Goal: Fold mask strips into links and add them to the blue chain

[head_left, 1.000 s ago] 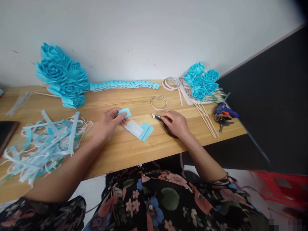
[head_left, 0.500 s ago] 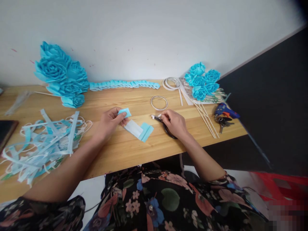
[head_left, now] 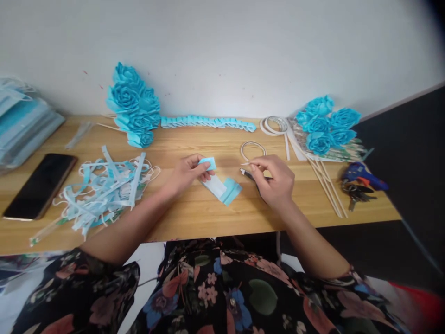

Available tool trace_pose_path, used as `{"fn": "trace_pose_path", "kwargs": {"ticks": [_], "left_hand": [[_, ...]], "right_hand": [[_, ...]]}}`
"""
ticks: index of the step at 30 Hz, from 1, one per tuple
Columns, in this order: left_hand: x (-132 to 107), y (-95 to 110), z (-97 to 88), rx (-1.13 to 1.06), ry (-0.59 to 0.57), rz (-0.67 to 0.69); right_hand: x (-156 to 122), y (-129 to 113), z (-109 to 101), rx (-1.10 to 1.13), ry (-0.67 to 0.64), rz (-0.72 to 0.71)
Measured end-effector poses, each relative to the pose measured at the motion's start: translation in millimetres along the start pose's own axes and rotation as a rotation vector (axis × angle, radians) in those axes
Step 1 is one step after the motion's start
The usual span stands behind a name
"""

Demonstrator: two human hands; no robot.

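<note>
My left hand (head_left: 189, 174) is closed, pinching a small folded piece of light blue mask fabric (head_left: 210, 163) between thumb and fingers. Just below it on the wooden table lie other cut fabric pieces (head_left: 232, 190), one blue and one white side up. My right hand (head_left: 276, 178) pinches a thin white strip (head_left: 245, 163), seemingly tape, between thumb and forefinger. Beneath that hand is a dark tool (head_left: 249, 175), probably scissors, with white at its tip; the hand hides most of it. A narrow roll of tape (head_left: 242, 150) lies behind the right hand.
Blue fabric roses (head_left: 134, 99) stand left, more roses (head_left: 321, 125) right. Between them run a folded blue strip (head_left: 205, 122) and tape rolls (head_left: 274, 124). Sticks (head_left: 325, 185), a glue gun (head_left: 361, 174) and keys (head_left: 356, 192) lie right; mask scraps (head_left: 107, 185), a phone (head_left: 40, 185) and stacked masks (head_left: 28, 125) left.
The view has swung left, bringing the whole phone and the stacked masks into sight. My right hand has lifted slightly off the dark tool with the white strip. My left hand keeps the blue piece.
</note>
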State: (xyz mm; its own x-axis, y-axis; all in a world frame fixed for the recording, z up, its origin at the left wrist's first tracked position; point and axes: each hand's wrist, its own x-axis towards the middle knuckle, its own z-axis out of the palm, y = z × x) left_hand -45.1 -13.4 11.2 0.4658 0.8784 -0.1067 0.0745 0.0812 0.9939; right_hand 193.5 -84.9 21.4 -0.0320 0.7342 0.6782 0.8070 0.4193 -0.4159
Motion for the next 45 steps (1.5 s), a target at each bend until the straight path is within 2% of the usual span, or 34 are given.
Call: {"fn": "trace_pose_path", "kwargs": {"ticks": [4, 8, 12, 17, 23, 28, 41, 45], "left_hand": [[-0.1, 1.4, -0.4, -0.042, -0.025, -0.023], [0.4, 2.3, -1.0, -0.112, -0.04, -0.036], [0.7, 2.4, -0.8, -0.207, -0.067, -0.065], [0.3, 1.0, -0.3, -0.256, -0.114, -0.091], [1.0, -0.7, 0.5, -0.292, -0.124, -0.097], [1.9, 0.1, 0.4, -0.291, -0.129, -0.108], [4.3, -4.9, -0.9, -0.287, -0.115, -0.104], [4.2, -5.4, -2.2, -0.303, -0.117, -0.098]], "right_hand": [[23.4, -22.5, 20.1, 0.026, -0.09, -0.122], [34.5, -28.4, 39.7, 0.005, -0.135, -0.214], [34.0, -24.2, 51.6, -0.014, -0.103, -0.312], [29.5, -19.1, 56.4, 0.036, -0.019, -0.414], [27.7, -18.1, 57.6, 0.037, -0.016, -0.438], [24.8, -16.9, 58.7, 0.024, -0.085, -0.397], [27.2, -19.3, 58.4, -0.022, -0.161, -0.428], [26.3, -17.4, 60.5, -0.016, -0.222, -0.386]]}}
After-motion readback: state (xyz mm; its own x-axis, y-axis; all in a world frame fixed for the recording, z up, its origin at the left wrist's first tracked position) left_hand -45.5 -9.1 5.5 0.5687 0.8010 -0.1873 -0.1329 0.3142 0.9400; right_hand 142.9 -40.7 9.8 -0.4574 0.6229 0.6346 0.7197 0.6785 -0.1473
